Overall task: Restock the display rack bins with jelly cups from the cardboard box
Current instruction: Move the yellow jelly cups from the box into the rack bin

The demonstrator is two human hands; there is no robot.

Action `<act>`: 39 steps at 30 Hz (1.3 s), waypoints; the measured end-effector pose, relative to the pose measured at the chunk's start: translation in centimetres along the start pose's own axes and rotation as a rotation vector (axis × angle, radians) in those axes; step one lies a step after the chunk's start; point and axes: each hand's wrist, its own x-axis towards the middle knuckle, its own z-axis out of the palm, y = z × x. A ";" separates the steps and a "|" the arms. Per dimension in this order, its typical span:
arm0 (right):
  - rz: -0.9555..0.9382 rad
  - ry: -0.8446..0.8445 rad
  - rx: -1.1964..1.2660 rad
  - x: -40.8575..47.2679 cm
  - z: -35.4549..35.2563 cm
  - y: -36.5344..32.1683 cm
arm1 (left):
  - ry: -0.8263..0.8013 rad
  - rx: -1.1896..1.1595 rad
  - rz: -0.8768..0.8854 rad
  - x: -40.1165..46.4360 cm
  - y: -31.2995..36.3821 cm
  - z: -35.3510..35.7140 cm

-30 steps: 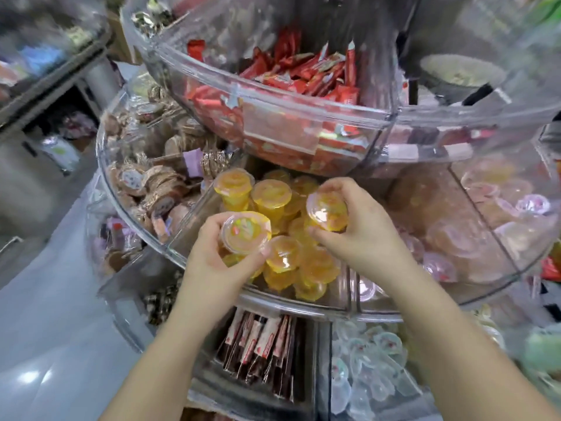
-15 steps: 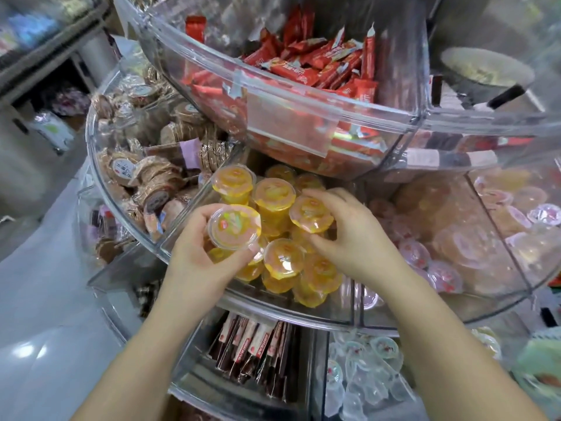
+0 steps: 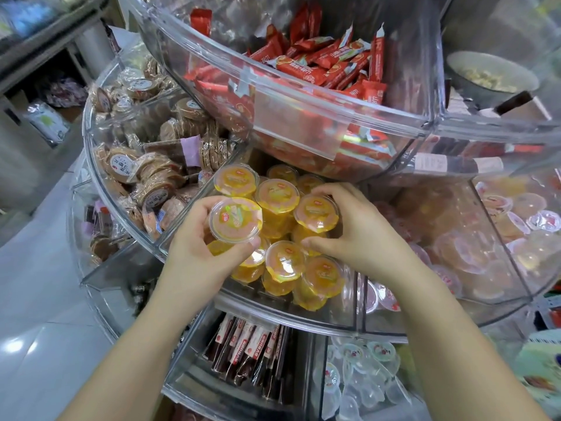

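Holding an orange jelly cup [image 3: 235,219] with a clear foil lid, left hand [image 3: 197,256] hovers over the bin [image 3: 194,229]; right hand's [image 3: 361,238] cup [image 3: 315,212] now sits lower, among the pile.

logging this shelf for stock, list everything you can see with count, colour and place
jelly cups: a dozen or so, yellow, middle-tier centre bin
red packs: many, red, top bin
cakes: many, brown, middle-tier left bin
pale cups: many, pinkish, middle-tier right bin
sticks: several, dark, bottom bin
clear cups: many, clear, bottom right bin
bowl: one, grey, upper right
left hand: grip on one raised jelly cup
right hand: grip on another cup on the pile
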 end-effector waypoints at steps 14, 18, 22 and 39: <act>-0.013 0.106 0.007 -0.7 -0.3 -1.5 | 0.030 -0.001 -0.025 0.2 -0.3 -0.8; -0.181 0.237 0.098 -1.5 -0.3 -3.8 | 0.116 0.058 -0.021 0.4 -0.9 -2.1; -0.254 0.141 0.183 -1.3 1.5 -6.0 | 0.188 0.092 -0.018 0.5 -1.4 -3.4; -0.157 -0.023 0.149 -1.1 6.4 -5.5 | 0.138 0.505 0.062 1.7 -1.5 -1.7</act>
